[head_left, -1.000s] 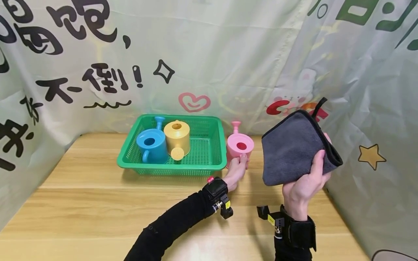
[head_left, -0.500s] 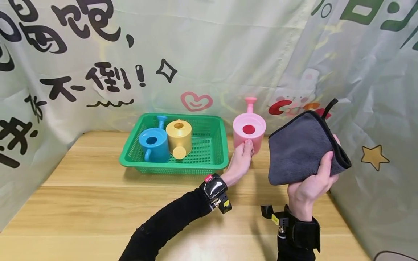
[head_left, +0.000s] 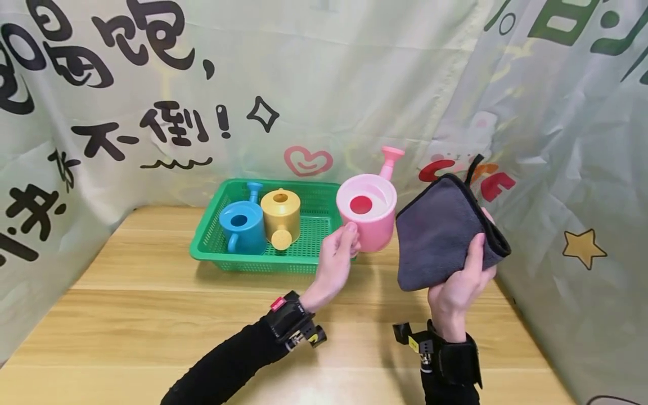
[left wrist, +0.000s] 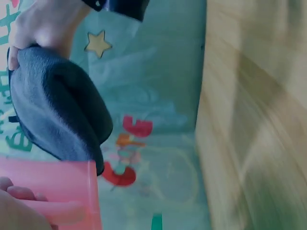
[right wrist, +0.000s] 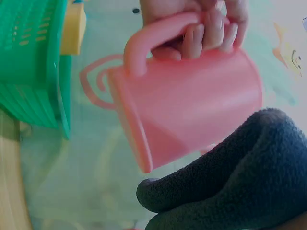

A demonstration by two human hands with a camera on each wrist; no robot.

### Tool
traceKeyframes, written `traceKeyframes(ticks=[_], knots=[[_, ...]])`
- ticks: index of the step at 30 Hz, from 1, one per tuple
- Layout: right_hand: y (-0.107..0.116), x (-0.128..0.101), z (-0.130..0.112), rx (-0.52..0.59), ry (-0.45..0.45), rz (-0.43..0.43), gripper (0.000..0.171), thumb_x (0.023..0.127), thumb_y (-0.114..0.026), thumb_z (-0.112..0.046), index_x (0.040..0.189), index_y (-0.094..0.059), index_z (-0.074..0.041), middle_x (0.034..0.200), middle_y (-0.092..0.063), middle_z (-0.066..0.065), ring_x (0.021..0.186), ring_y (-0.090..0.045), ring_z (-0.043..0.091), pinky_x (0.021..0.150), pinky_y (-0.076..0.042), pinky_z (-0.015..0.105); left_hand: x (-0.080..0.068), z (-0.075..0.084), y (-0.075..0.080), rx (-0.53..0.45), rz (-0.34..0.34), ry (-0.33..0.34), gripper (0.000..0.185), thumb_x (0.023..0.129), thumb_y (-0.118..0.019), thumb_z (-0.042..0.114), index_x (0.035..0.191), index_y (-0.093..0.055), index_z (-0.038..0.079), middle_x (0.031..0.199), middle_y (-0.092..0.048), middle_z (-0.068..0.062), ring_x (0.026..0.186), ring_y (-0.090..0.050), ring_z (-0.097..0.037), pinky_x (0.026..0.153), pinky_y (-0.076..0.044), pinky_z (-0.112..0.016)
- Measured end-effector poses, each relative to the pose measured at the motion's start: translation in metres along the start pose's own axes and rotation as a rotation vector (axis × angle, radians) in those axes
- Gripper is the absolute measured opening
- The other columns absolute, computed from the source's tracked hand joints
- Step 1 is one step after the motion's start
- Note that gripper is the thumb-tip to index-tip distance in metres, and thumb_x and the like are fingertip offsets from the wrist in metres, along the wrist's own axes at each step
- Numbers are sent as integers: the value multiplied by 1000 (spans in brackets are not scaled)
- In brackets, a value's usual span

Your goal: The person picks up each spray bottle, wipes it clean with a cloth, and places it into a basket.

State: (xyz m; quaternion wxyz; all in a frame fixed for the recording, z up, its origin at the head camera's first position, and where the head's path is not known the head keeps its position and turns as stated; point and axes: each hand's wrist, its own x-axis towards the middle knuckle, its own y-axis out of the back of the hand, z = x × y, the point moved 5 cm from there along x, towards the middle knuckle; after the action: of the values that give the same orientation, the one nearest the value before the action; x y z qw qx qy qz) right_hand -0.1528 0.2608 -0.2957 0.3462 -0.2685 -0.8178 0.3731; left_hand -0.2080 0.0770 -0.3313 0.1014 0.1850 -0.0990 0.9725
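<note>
My left hand (head_left: 336,256) grips the handle (right wrist: 160,36) of a pink watering can (head_left: 372,225), fingers curled round it. The can is held up off the table, its spout pointing to the back right. In my right hand (head_left: 458,292) is a folded dark grey cloth (head_left: 437,236) with black edging and a small loop, pinched between thumb and fingers. The cloth's left edge comes right up to the can's side in the head view. From the right wrist view, the can's pink body (right wrist: 192,100) lies just beyond the cloth's fold (right wrist: 240,177).
A green plastic basket (head_left: 263,261) stands at the back of the wooden table (head_left: 167,332). Inside it are a blue watering can (head_left: 248,230) and a yellow watering can (head_left: 283,216). A printed fabric sheet (head_left: 374,73) walls in the back and sides.
The left hand has lifted the pink watering can off the table, brought it nearer and to the left, and turned its spout rightward. The right hand with the cloth has shifted slightly.
</note>
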Motion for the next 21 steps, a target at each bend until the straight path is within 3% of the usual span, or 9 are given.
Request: traceKeyframes(ticks=[5,9,14,16,21], knots=[[-11,-10,17,-40,-29,-107,38,104,-51,-15,139,-53,-1,137,-57,16,122,-58,27,99,-51,34,-17,6,22,-45,-30,-54,41,108,-38,15,72,-33,-3,67,-32,-1,62,-31,-12,64,-30,-20],[-21,-27,34,-124,-84,-229,41,105,-50,-18,143,-52,-3,142,-57,10,125,-57,21,104,-49,30,-32,11,32,-61,-68,-72,42,107,-35,16,71,-30,-5,67,-29,-3,62,-29,-14,64,-30,-21],[-30,-47,49,-319,-75,-428,41,105,-47,-16,143,-52,-1,144,-58,0,131,-55,12,109,-42,21,-47,18,45,20,-75,-127,43,108,-34,15,67,-31,-1,62,-27,-8,59,-30,-12,64,-31,-21],[-32,-51,53,-366,-70,-490,41,105,-45,-15,144,-51,0,143,-60,-2,134,-54,10,111,-41,21,-50,22,51,73,-70,-174,43,108,-33,12,66,-32,0,61,-27,-10,57,-30,-12,70,-34,-22],[-32,-62,60,-438,-107,-568,37,105,-48,-14,139,-55,-2,131,-66,-8,123,-61,5,106,-46,20,-50,29,62,159,-106,-230,41,108,-33,8,68,-35,3,60,-32,-10,55,-33,-12,66,-35,-21]])
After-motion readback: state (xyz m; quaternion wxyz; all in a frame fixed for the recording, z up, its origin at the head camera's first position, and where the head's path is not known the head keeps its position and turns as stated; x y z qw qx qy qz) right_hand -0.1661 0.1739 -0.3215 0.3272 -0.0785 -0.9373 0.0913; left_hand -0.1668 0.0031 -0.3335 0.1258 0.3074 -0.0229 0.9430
